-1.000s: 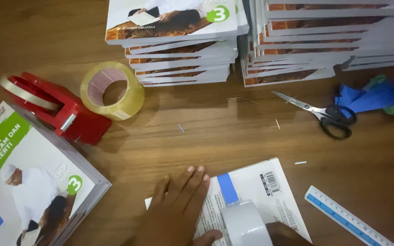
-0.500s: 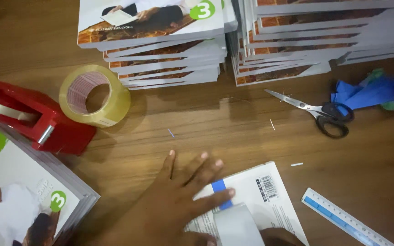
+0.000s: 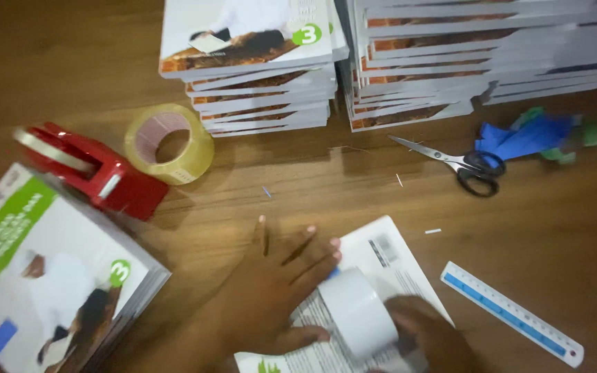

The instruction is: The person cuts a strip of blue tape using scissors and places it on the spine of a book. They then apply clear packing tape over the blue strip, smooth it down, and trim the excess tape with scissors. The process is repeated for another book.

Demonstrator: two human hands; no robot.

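White tape roll sits gripped in the right hand; the left hand lies flat, fingers spread, on the book near the desk's front edge, ruler beside it.

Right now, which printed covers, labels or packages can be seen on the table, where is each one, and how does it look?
Book stacks: far edge of the table, two piles side by side, white covers with a photo and a green circle.
Book pile: near left corner, white cover with a green band and a small blue patch.
Back cover: under both hands, white, small barcode label near its far corner.
Ruler: right of it, white with a blue strip.
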